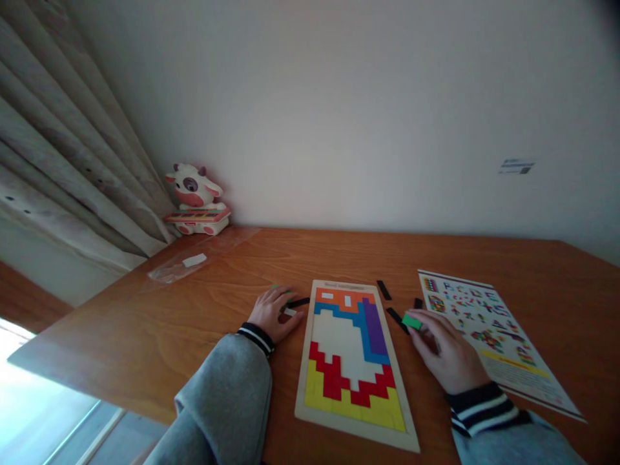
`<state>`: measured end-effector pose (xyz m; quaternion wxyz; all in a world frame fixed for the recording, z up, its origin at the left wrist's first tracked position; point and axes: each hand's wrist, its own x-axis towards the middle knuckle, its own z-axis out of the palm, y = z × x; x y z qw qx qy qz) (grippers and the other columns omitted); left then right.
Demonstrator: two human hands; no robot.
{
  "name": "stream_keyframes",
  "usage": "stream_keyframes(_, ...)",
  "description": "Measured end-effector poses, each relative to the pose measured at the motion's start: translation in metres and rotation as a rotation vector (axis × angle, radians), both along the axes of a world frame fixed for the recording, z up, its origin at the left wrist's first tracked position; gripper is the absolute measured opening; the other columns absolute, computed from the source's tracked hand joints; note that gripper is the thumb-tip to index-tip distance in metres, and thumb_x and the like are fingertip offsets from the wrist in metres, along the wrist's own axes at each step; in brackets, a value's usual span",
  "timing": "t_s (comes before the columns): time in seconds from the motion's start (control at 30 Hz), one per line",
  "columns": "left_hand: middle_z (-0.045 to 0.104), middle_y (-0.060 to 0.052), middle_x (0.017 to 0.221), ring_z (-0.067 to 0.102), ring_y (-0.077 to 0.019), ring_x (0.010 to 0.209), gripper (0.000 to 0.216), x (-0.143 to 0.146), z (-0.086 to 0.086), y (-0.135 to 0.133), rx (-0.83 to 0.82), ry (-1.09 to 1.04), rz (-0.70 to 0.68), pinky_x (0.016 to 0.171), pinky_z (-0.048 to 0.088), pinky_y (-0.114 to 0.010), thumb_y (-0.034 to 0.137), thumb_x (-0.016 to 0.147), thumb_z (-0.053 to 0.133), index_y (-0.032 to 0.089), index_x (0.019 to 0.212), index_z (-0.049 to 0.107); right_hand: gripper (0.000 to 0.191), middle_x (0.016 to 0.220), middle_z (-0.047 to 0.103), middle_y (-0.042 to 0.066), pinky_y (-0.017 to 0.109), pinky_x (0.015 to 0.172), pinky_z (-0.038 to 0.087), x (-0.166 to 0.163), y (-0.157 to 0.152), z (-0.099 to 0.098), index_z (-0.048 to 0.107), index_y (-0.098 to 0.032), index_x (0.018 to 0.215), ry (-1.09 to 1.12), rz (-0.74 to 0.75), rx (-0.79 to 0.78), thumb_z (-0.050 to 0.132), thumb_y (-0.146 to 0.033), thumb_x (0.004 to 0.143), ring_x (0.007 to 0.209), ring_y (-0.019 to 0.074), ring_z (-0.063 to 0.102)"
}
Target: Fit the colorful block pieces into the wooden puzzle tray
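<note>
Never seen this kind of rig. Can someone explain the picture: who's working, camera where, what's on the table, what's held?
No machine here: a person works bare-handed. The single picture comes from a camera on their head, looking forward and down.

On the table lies a puzzle board, partly filled with coloured pieces; its middle is bare. Black pieces lie beside it. To its right is a printed sheet; at the far left sit a toy cow and a clear plastic bag.

The right hand holds a green block. The left hand rests left of the board; whether it grips anything is unclear.
</note>
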<state>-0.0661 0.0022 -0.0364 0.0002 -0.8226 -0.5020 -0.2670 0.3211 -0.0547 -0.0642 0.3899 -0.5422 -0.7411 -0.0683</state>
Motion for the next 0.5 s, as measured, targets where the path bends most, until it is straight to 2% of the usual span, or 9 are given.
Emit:
stream_keyframes(0.27, 0.064, -0.01, 0.118, 0.06, -0.0236, 0.11, 0.028, 0.0, 0.002, -0.004, 0.02, -0.18, 0.02, 0.099, 0.049, -0.043, 0.034, 0.089, 0.056, 0.019, 0.111, 0.065, 0.023, 0.101, 0.068, 0.008, 0.033, 0.075, 0.057, -0.009, -0.005, 0.012, 0.062, -0.021, 0.111, -0.044, 0.062, 0.014, 0.05, -0.03, 0.093, 0.079, 0.019, 0.068)
stream_keyframes(0.5, 0.067, -0.009, 0.112, 0.062, -0.0261, 0.103, 0.027, -0.004, -0.001, 0.001, 0.08, -0.025, 0.124, 0.094, 0.05, -0.045, 0.031, 0.085, 0.059, 0.019, 0.109, 0.066, 0.028, 0.099, 0.068, 0.008, 0.032, 0.07, 0.057, -0.007, -0.023, 0.016, 0.059, -0.022, 0.117, -0.018, 0.06, 0.041, 0.053, -0.032, 0.092, 0.072, 0.0177, 0.067)
